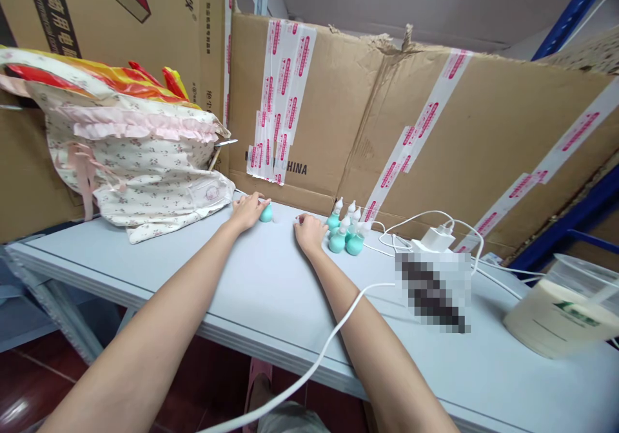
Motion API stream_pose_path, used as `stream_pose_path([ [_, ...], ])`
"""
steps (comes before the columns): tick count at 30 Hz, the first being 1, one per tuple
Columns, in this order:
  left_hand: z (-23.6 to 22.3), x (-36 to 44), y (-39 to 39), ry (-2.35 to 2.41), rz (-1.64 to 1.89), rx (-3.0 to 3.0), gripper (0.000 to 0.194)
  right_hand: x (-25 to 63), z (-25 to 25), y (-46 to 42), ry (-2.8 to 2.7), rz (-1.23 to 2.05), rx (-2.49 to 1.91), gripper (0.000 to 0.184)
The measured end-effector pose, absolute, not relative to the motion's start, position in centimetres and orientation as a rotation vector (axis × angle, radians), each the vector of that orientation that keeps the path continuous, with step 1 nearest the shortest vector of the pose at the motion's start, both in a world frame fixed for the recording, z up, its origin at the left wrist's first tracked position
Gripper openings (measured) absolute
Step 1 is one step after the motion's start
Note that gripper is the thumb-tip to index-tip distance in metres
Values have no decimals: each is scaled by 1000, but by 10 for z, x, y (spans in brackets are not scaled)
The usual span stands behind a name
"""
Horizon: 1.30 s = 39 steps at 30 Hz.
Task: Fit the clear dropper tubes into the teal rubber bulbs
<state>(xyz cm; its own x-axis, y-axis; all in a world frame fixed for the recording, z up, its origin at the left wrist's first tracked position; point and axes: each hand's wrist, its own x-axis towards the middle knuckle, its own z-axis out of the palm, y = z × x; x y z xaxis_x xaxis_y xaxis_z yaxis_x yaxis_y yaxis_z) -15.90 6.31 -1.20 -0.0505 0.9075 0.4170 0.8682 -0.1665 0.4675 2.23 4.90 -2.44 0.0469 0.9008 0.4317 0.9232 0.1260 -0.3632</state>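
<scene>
My left hand (248, 211) is at the back of the table, its fingers closed on a small teal bulb syringe (265, 213) that rests on the tabletop. A tiny translucent piece (275, 220) lies just to the right of that bulb. My right hand (310, 232) rests on the table farther right with its fingers curled in; whatever they may hold is hidden. Close beside it, several upright teal bulb syringes (337, 243) with clear pointed tips stand in a cluster.
A floral cloth bag (159, 182) sits on the table's left. Tall cardboard (319, 124) backs the table (261, 291). At right are a white charger (438, 238) with cables, a pixelated patch and a plastic cup (556, 320). A white cable (329, 346) crosses my right forearm.
</scene>
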Motion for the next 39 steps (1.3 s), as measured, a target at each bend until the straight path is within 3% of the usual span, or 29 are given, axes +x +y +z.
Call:
stream_pose_path([
  [20,-11,-158,62,2005,970,2143,48,20,-28,50,-1908,-98,-1725,23],
  [25,-11,-159,63,2014,960,2137,48,18,-21,40,-1832,-98,-1715,37],
  [30,-8,-158,62,1994,1035,2147,50,37,37,14,-2035,-363,-1426,24],
  [34,-5,-155,59,1997,1174,2186,48,77,86,-18,-2257,-759,-1322,21],
  [39,0,-151,54,2018,1325,2284,42,121,84,-31,-2489,-1054,-1400,24],
])
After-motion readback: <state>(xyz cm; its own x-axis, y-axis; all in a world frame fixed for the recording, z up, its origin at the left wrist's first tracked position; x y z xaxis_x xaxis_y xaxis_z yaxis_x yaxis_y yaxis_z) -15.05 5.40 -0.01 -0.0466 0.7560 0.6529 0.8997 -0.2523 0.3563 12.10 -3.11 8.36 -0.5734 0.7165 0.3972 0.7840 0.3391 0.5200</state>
